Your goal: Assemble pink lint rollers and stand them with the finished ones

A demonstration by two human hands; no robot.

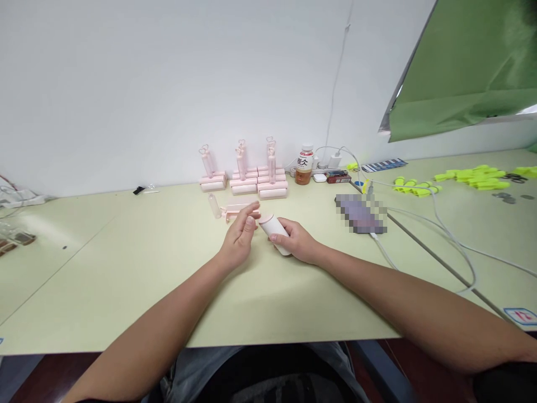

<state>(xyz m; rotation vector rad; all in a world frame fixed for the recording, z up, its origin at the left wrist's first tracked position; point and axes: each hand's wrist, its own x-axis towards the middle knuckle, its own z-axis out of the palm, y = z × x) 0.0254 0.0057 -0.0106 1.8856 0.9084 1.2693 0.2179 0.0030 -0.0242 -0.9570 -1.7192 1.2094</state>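
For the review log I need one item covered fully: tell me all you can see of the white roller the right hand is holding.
The white roller is a short cylinder with a smooth, matte white body and a pale pink cap on the end that points up and to the left. It lies tilted, its lower end down by the pale green table. The right hand grips its lower part, fingers wrapped around it. The left hand is open beside the pink end; whether it touches cannot be told. Its material looks like paper or plastic.

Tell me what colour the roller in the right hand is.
The roller is white with a pale pink end cap; head view, held by the right hand.
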